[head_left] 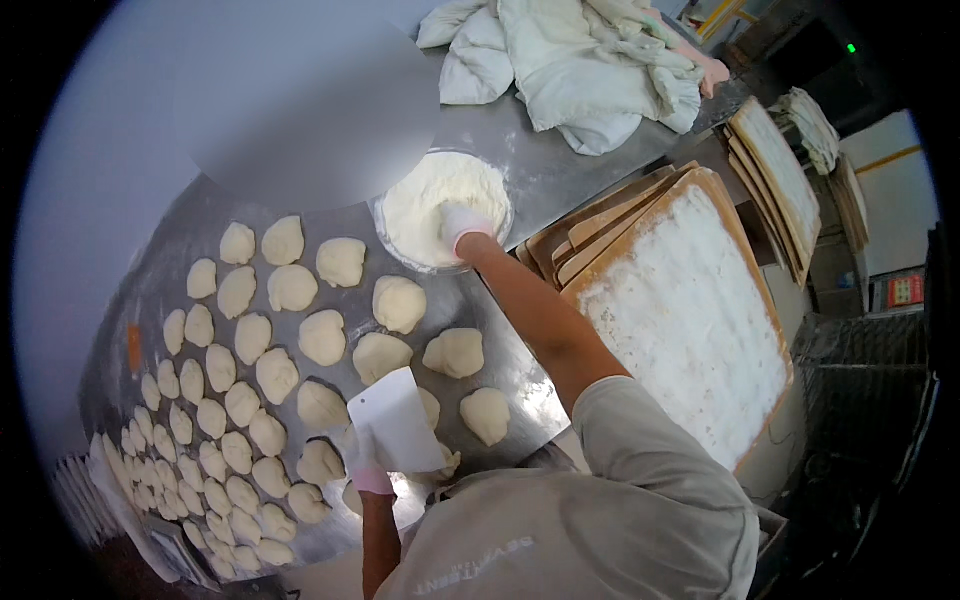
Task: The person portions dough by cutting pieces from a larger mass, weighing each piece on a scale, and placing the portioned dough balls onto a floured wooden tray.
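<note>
My left hand [369, 465], in a pale glove with a pink cuff, grips a flat white dough scraper [400, 420] with a small hole in one corner. The scraper is held over the dough and hides some pieces beneath it. My right hand [462, 224], gloved the same way, reaches into a round bowl of white flour [413, 195]; its fingers are buried or blurred against the flour. Many rounded dough pieces [322, 338] lie in loose rows across the metal table [505, 340], large near me and packed closer toward the left.
Flour-dusted wooden boards [690, 310] are stacked right of the table, with more boards [780, 170] behind them. Crumpled pale cloths [570, 65] lie at the table's far end. A wall [110, 180] borders the left side. A blurred patch covers the area beyond the bowl.
</note>
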Available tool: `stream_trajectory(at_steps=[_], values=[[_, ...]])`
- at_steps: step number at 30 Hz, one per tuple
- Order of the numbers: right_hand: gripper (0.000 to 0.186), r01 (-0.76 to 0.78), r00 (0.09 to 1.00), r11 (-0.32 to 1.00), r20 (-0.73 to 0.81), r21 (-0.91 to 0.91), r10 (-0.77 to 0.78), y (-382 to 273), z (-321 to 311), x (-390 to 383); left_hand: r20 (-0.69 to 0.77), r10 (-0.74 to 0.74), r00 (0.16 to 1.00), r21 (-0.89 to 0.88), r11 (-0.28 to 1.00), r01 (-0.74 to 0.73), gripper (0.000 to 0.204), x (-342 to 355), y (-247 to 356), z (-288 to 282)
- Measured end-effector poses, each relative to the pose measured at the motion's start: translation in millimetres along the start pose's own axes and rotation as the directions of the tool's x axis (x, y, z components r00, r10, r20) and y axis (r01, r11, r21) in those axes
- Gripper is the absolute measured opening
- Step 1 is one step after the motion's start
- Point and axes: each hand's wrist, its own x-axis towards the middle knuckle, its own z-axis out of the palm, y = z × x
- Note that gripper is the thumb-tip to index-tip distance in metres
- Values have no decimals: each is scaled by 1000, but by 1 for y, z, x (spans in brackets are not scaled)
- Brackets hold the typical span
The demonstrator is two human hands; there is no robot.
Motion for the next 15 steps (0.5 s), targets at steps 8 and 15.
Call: stream_trajectory(at_steps=[8,15], values=[[27,531,687,843,-538,-89,-489,70,5,-22,162,133,978,112,982,-153,23,16,-32,-5],[51,67,891,709,-362,702,274,225,-103,-276,568,590,574,320,484,-814,20,-10,3,86]])
